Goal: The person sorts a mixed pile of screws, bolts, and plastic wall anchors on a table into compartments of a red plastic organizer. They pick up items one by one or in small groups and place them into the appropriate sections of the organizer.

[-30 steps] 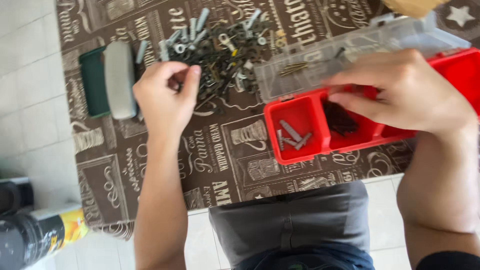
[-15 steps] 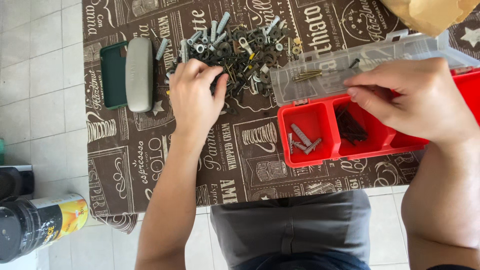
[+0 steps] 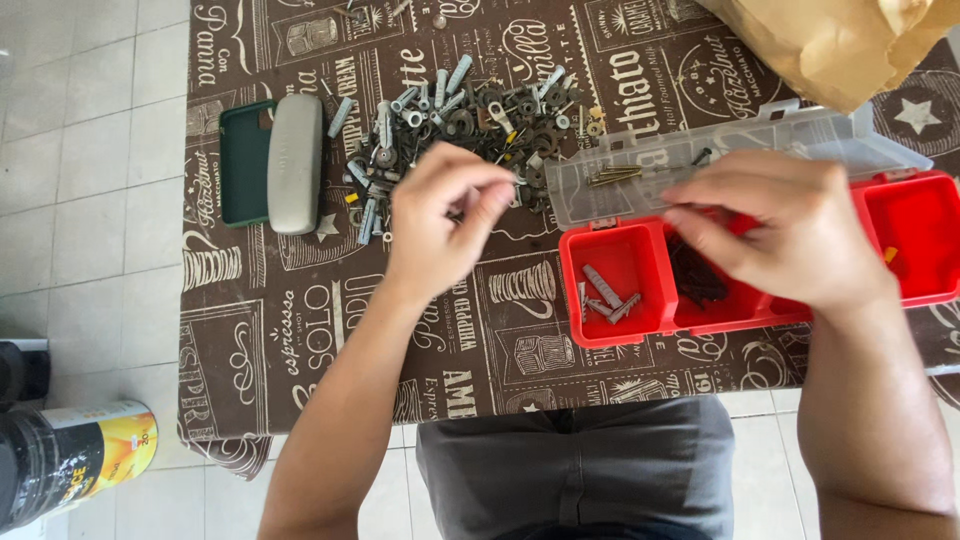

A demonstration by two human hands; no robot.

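My left hand (image 3: pixel 440 215) hovers just in front of a heap of mixed hardware (image 3: pixel 460 115) made of grey wall plugs, washers, nuts and screws. Its thumb and fingertips are pinched together; whatever sits between them is hidden. My right hand (image 3: pixel 790 225) lies on a red organiser box (image 3: pixel 620 335), thumb and fingers closed around its back edge by the clear hinged lid (image 3: pixel 720 145). The box's left compartment holds a few grey wall plugs (image 3: pixel 605 295). Dark screws (image 3: pixel 700 282) fill the compartment under my right fingertips.
A brown printed tablecloth (image 3: pixel 300 330) covers the table. A grey glasses case (image 3: pixel 295 160) lies on a green case (image 3: pixel 240 160) at the left. A brown paper bag (image 3: pixel 840 40) sits at the back right. A black and yellow can (image 3: pixel 70 455) stands on the tiled floor.
My left hand has drawn back from the heap toward me and to the right, fingers now pinched. The view has shifted left. My right hand stays on the red box.
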